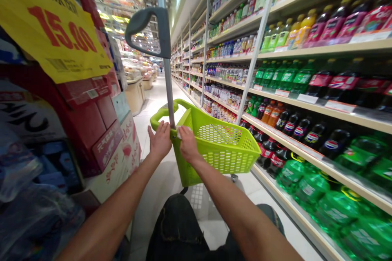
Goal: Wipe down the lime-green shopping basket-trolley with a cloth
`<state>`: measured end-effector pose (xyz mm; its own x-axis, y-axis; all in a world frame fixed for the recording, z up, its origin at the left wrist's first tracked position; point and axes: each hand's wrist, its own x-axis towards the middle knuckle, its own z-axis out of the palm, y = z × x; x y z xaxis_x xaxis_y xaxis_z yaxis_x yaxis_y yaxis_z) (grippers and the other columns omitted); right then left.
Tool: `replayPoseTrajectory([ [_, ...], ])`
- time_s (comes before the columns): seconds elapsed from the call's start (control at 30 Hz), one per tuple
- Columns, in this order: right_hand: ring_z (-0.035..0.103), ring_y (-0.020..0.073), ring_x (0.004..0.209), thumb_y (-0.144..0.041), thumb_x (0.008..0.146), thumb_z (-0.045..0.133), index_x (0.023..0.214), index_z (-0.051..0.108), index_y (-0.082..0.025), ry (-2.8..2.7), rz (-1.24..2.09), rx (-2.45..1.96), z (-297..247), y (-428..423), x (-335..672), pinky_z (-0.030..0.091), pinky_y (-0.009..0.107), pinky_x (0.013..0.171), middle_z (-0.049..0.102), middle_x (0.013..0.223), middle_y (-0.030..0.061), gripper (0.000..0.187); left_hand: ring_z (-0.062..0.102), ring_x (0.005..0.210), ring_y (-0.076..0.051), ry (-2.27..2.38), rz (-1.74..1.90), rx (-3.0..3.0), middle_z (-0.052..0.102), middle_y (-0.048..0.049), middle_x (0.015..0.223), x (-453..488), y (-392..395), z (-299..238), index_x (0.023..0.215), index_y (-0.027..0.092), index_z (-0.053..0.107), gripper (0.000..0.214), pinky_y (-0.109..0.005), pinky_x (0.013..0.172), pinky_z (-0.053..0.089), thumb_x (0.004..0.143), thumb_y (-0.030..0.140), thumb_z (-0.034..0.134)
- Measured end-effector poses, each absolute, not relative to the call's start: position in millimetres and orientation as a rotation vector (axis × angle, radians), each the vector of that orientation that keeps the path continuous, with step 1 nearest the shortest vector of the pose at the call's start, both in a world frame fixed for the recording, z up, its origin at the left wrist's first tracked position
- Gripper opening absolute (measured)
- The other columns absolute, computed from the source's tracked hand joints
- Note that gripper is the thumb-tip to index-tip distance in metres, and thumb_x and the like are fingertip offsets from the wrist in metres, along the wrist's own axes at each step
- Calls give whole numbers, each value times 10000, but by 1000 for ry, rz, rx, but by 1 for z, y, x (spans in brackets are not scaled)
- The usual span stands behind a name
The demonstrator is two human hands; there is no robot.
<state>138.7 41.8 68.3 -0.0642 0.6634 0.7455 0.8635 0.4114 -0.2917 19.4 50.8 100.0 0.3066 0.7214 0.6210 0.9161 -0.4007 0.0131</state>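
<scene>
lays left hand (161, 140), unclenched with fingers nearly straight, on near left rim of lime-green rolling shopping basket (228, 160), just left of grey pole (169, 94). half curls right hand (188, 146) at near rim, right of pole, over whitish patch (178, 134); cannot tell gripping from touching. has basket standing on white floor (150, 110) between stacked cartons (107, 140) at left and bottle-filled shelves (284, 54) at right.

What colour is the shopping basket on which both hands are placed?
The shopping basket is bright lime green, seen best in the head view.
</scene>
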Motion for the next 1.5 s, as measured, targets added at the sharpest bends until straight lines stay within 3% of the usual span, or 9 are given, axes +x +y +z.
replayPoseTrajectory([
  [0.13,295,198,1264,-44,782,369,1230,468,-121,-1879,-367,-1354,54,28,152,217,397,1046,427,1324,105,465,221,1311,-225,-1444,-775,-2222,361,-117,1372,18,45,95,1296,88,344,583,-592,1039,28,717,61,282],
  [0.33,316,216,1259,37,707,334,1213,492,-143,-1580,-385,-1862,8,-16,261,193,448,1025,438,1312,126,560,181,1323,-235,-1506,-799,-2210,312,-124,1396,27,47,89,1304,70,330,594,-601,1030,68,712,60,278],
  [0.43,292,205,1271,20,707,338,1233,466,-119,-1639,-416,-1759,11,-13,245,200,422,1027,426,1321,125,559,153,1331,-234,-1530,-837,-2183,284,-125,1408,33,49,86,1312,63,311,591,-599,1031,59,722,76,276],
  [0.6,223,165,1301,-7,739,330,1256,442,-176,-1930,-489,-1527,12,-14,233,128,420,1051,406,1345,68,556,143,1333,-235,-1497,-923,-2184,254,-122,1420,37,46,78,1328,74,278,619,-588,1038,28,710,98,308],
  [0.8,288,236,1271,-13,722,300,1235,470,-117,-1377,-389,-2117,-7,-45,337,215,447,1002,398,1339,135,550,149,1333,-211,-1238,-944,-2257,225,-116,1428,60,32,66,1341,78,253,625,-521,1064,-15,721,99,324],
  [1.03,270,198,1277,-19,725,327,1242,464,-137,-1787,-441,-1835,-5,-22,326,214,372,1019,398,1348,92,547,245,1303,-226,-1163,-684,-2430,375,-108,1362,88,27,64,1292,113,371,566,-555,1054,1,732,75,304],
  [1.17,361,233,1220,-27,722,316,1161,532,-83,-1454,-443,-2044,-17,-36,382,270,407,985,466,1278,157,493,249,1300,-225,-1176,-676,-2419,396,-103,1351,83,29,65,1282,117,384,562,-552,1058,21,725,91,323],
  [1.4,340,220,1231,-17,678,310,1185,499,-87,-1326,-518,-1896,-63,-51,406,292,421,995,475,1263,136,545,172,1324,-254,-1231,-654,-2393,337,-117,1384,92,24,54,1295,85,360,603,-556,1054,67,693,117,360],
  [1.5,420,211,1165,-9,680,289,1137,538,-111,-1418,-433,-1832,-100,-60,380,350,400,957,532,1191,128,531,147,1332,-241,-1220,-622,-2390,268,-101,1416,92,23,47,1310,82,331,625,-542,1057,86,686,105,355],
])
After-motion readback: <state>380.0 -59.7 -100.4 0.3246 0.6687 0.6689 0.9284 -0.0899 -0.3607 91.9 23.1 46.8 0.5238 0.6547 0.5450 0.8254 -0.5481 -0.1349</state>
